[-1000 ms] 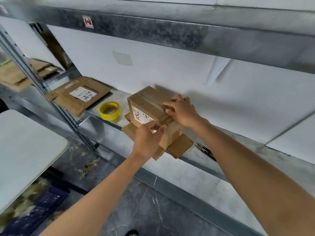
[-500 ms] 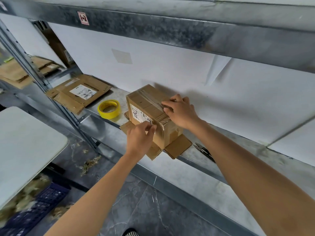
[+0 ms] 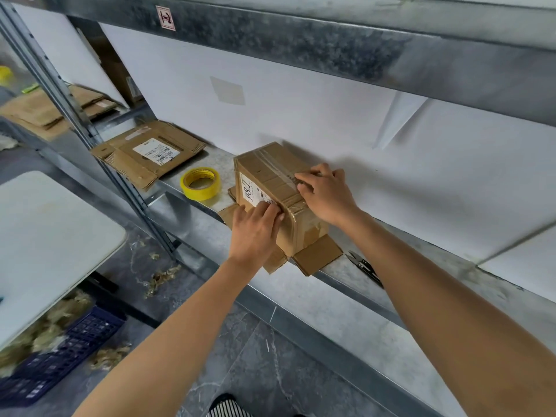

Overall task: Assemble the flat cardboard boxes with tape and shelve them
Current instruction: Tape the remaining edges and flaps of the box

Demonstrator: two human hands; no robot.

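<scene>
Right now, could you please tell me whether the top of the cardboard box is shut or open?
Shut: the cardboard box has its top flaps flat under clear tape.

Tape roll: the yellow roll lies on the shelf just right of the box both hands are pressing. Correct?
No. The head view shows the yellow tape roll on the shelf just left of the box, not right. The left hand and right hand do both press on it.

Both arms forward; left hand (image 3: 252, 233), right hand (image 3: 326, 195) flat.
</scene>
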